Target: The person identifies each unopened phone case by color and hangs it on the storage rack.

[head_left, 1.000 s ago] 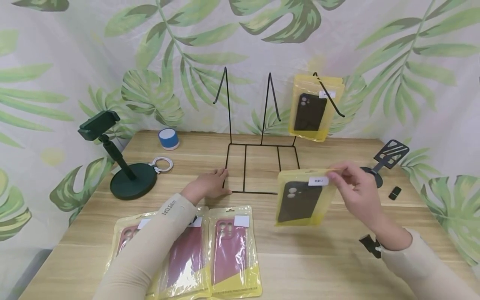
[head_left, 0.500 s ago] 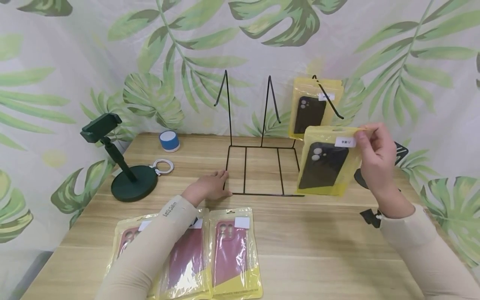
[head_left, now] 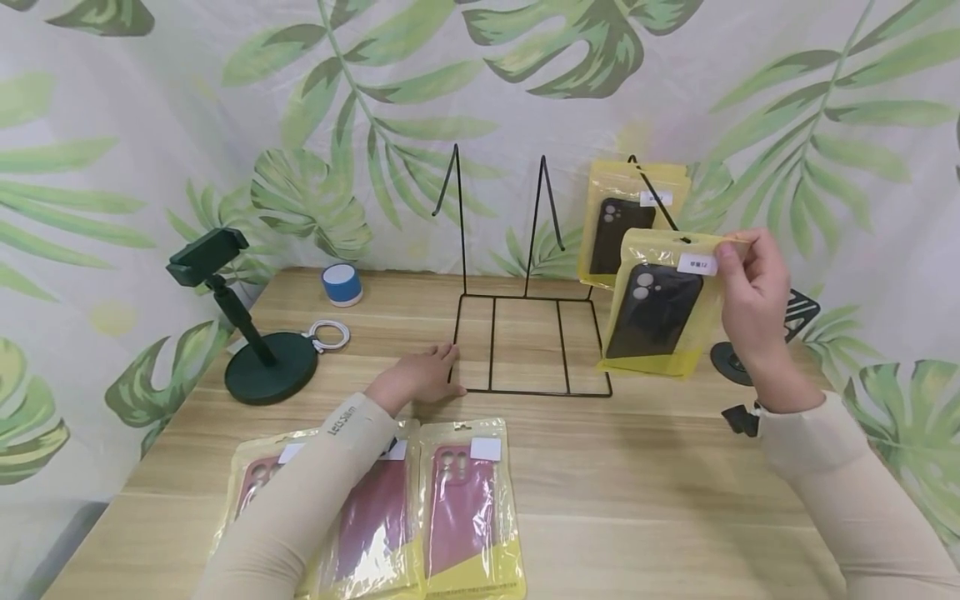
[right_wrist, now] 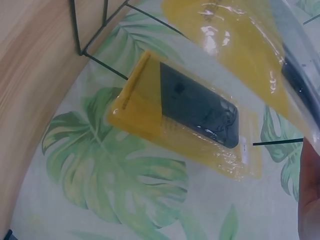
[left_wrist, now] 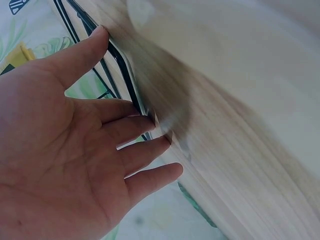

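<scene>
My right hand (head_left: 757, 287) pinches the top right corner of a yellow-clear pouch with a black phone case (head_left: 654, 308) in it. The pouch's hang hole is at the tip of the right hook (head_left: 654, 192) of a black wire rack (head_left: 536, 392); whether the hook passes through, I cannot tell. Behind it, similar pouched black phone cases (head_left: 617, 229) hang on that hook; one hanging pouch (right_wrist: 200, 105) shows in the right wrist view. My left hand (head_left: 416, 375) rests at the rack's left base corner, fingers (left_wrist: 145, 155) extended, thumb and fingertips near the wire.
Pouched pink phone cases (head_left: 461, 517) lie at the front left, partly under my left sleeve. A dark green phone stand (head_left: 270, 367), a white cable (head_left: 330, 335) and a blue-white cylinder (head_left: 342, 285) stand left. A black stand (head_left: 731, 362) is behind my right hand.
My right hand has raised the pouched black phone case from low over the table, up and to the right, to the right hook's tip. My left hand has stayed at the rack's base.
</scene>
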`<state>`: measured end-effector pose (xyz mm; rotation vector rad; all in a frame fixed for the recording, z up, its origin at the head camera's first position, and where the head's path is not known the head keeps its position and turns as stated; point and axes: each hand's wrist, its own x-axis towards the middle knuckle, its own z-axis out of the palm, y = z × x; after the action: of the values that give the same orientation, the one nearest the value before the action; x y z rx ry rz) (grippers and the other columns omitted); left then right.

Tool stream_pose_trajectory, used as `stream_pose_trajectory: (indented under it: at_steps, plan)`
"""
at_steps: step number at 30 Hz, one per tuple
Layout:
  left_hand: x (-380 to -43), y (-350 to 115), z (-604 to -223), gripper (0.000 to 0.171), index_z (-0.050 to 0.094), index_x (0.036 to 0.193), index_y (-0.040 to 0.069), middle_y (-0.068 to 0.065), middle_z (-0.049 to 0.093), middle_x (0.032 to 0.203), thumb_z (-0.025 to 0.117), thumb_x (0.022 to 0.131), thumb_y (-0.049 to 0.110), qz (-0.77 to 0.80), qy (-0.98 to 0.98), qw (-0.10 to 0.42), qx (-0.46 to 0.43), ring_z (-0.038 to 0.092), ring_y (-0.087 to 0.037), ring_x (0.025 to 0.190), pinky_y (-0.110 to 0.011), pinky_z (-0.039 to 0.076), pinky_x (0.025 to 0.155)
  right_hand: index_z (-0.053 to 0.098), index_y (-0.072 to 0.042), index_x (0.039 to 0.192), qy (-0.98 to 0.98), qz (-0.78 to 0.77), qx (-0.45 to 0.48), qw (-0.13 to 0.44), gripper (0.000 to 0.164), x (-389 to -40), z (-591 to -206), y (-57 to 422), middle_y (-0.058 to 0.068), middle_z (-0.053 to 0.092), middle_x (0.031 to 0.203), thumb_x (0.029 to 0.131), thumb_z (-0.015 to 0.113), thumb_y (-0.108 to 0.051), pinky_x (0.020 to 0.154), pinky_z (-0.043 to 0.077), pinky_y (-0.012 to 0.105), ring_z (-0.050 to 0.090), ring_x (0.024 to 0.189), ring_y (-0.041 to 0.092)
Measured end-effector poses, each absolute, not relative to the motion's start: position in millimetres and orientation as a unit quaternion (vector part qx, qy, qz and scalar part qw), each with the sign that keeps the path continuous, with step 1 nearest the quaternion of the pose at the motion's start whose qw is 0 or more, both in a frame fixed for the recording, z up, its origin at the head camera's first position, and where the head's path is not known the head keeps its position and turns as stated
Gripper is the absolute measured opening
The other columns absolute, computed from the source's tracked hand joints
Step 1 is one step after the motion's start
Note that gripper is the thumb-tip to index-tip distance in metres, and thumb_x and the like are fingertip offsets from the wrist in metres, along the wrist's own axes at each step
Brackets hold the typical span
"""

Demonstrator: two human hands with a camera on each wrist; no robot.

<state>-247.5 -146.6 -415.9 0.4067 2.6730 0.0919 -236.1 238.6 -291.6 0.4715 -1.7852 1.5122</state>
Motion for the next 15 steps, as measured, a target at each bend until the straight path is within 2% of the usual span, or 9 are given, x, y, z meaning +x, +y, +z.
stream_pose_trajectory:
  at_steps: [15]
  plan:
    - [-246.5,-147.2,-415.6,0.083,0.014,0.159,0.005,-0.016,0.012,0.166,0.051,0.1,0.05,0.03,0.965,0.217,0.145,0.017,-0.036,0.153,-0.053,0.024,0.122,0.056,-0.031,0.091,-0.739,0.56,0.151,0.344,0.025,-251.0,-297.3,243.6,-0.012,0.05,0.072,0.1,0.055,-0.007,0.056,0.033,0.017,0.04,0.06,0.005]
